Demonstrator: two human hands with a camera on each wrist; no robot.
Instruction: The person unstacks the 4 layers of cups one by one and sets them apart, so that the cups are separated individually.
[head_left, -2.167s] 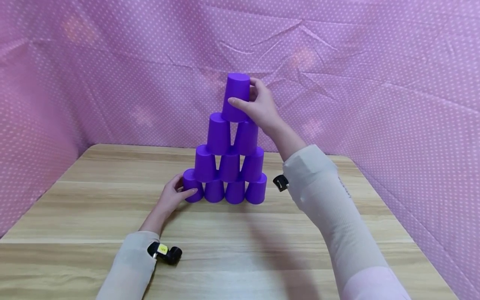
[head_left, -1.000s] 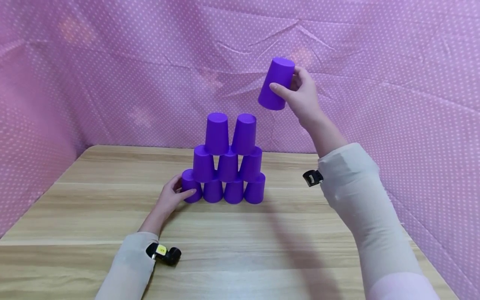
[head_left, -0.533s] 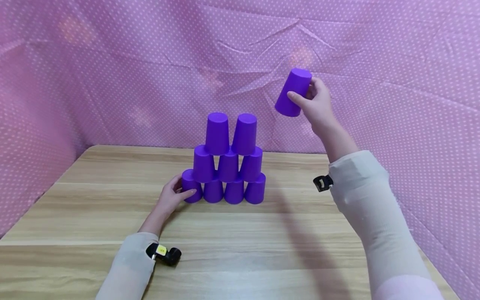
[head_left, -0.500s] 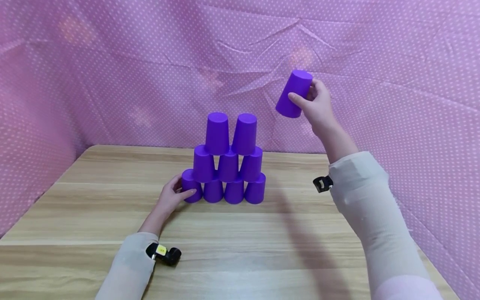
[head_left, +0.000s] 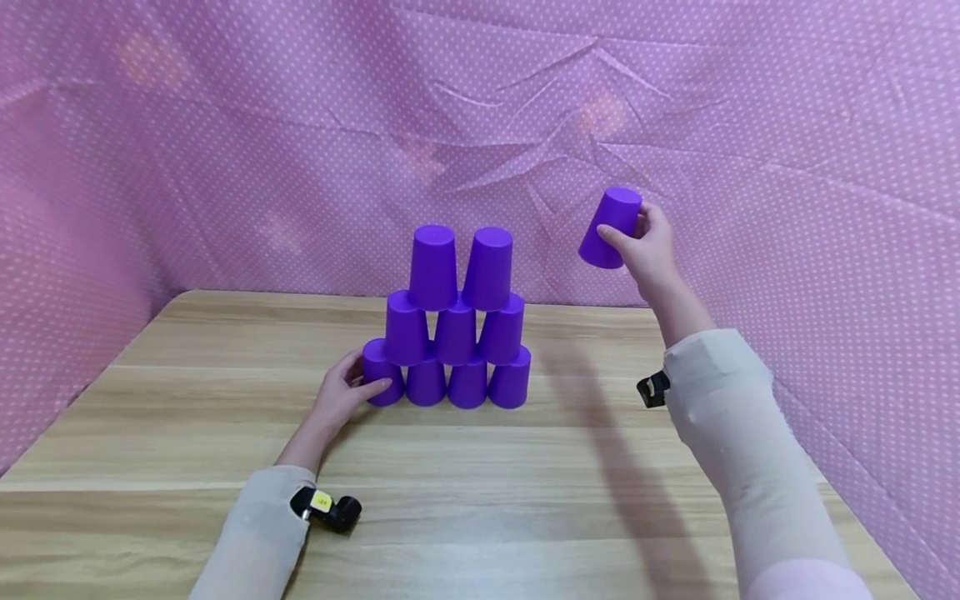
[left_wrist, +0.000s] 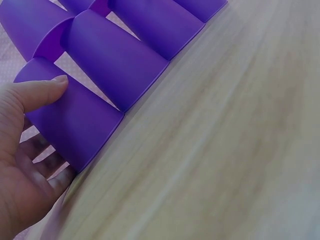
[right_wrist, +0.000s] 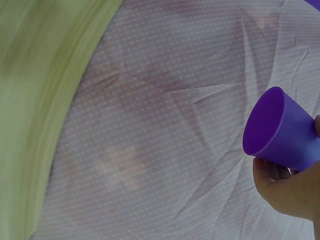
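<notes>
My right hand (head_left: 647, 248) grips a purple cup (head_left: 613, 225) in the air to the right of a stack of purple cups. That cup is upside down and slightly tilted; in the right wrist view its hollow mouth shows. The stack stands in three tiers of inverted cups, with two top cups (head_left: 433, 268) side by side. At the bottom left corner my left hand (head_left: 341, 390) holds the end cup (head_left: 381, 367) of the lowest row. In the left wrist view the thumb lies across the front of this end cup (left_wrist: 75, 120), the other fingers partly hidden behind it.
The cups stand on a wooden table (head_left: 420, 500). Pink dotted cloth (head_left: 300, 150) hangs behind the table and along its sides. A small black camera (head_left: 330, 508) is worn on the left wrist, and another black device (head_left: 654, 389) on the right.
My right hand has lifted the top cup off the stack, carried it to the right, and then lowered it somewhat. The left hand stays at the bottom left cup.
</notes>
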